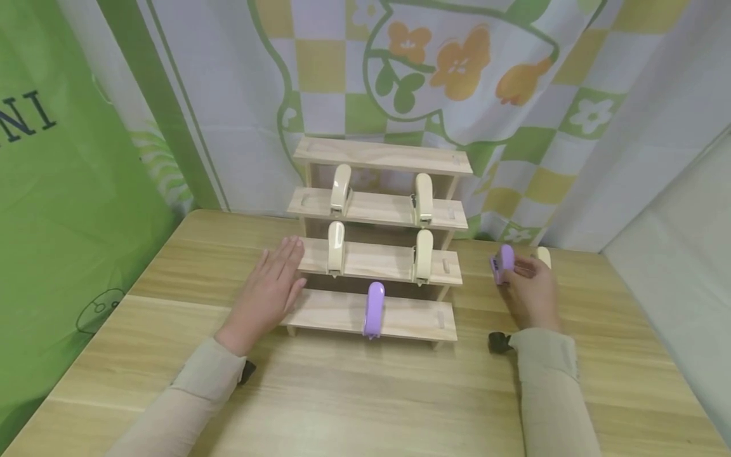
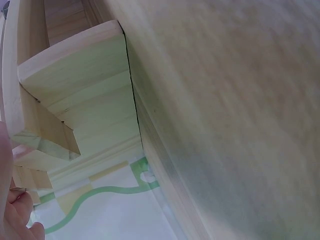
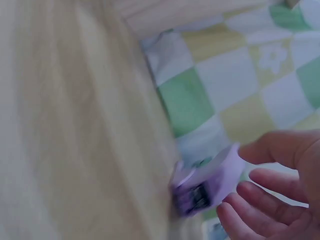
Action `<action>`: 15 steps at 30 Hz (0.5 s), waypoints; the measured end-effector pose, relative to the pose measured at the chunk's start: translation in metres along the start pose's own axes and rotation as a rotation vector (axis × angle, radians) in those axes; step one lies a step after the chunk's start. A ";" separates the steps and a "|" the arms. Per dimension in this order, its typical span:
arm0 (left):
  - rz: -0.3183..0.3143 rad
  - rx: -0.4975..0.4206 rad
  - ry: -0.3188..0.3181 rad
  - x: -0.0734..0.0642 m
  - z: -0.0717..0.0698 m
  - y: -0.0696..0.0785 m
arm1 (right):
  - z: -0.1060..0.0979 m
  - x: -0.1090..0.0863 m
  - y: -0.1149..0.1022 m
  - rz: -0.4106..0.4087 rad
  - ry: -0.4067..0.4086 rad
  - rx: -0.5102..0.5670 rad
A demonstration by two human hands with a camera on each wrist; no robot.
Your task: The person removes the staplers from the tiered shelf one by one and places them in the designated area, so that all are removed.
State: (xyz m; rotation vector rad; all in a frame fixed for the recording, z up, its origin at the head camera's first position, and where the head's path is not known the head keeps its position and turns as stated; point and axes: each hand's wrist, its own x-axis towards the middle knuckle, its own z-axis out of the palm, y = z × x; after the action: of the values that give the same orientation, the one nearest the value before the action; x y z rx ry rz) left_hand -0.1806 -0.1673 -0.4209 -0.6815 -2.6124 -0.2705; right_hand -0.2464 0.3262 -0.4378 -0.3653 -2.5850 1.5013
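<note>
A purple stapler (image 1: pixel 504 264) is between the thumb and fingers of my right hand (image 1: pixel 535 293), right of the wooden tiered stand (image 1: pixel 320 311). In the right wrist view the purple stapler (image 3: pixel 207 185) stands tilted close to the tabletop, pinched at one end. Beyond that hand, a cream stapler (image 1: pixel 543 256) is partly hidden. My left hand (image 1: pixel 267 295) lies with straight fingers along the stand's left side. Another purple stapler (image 1: pixel 374 310) sits on the lowest step. Cream staplers stand in pairs on the two steps above, one of them the left stapler (image 1: pixel 336 247).
The stand's top step (image 1: pixel 382 156) backs onto a patterned curtain (image 1: pixel 320 63). A green cloth (image 1: pixel 68 209) hangs at the left, and a pale wall (image 1: pixel 679 241) borders the wooden table (image 1: pixel 354 406) at the right. A line drawing (image 1: pixel 99 311) shows near the left table edge.
</note>
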 end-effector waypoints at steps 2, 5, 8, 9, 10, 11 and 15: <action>-0.003 0.001 -0.004 0.000 0.000 0.000 | 0.000 -0.001 -0.008 -0.026 0.062 -0.035; -0.007 0.002 -0.009 0.000 0.001 0.000 | 0.001 -0.007 -0.023 -0.050 0.130 -0.047; -0.009 0.001 -0.011 0.000 0.000 0.000 | 0.004 -0.013 -0.040 -0.089 0.163 -0.012; -0.009 0.000 -0.010 0.000 -0.001 0.000 | 0.006 -0.016 -0.046 -0.098 0.166 0.002; -0.010 -0.001 -0.011 0.000 -0.001 0.001 | 0.008 -0.019 -0.052 -0.108 0.166 0.020; -0.011 -0.001 -0.013 0.000 -0.001 0.001 | 0.009 -0.022 -0.057 -0.121 0.166 0.044; -0.017 -0.002 -0.021 0.000 -0.002 0.001 | 0.016 -0.034 -0.073 -0.142 0.144 0.130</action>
State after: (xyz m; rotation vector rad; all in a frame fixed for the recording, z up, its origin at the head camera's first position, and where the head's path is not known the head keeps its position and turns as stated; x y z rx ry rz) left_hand -0.1793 -0.1668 -0.4192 -0.6668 -2.6390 -0.2722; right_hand -0.2273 0.2692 -0.3819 -0.2590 -2.3367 1.5234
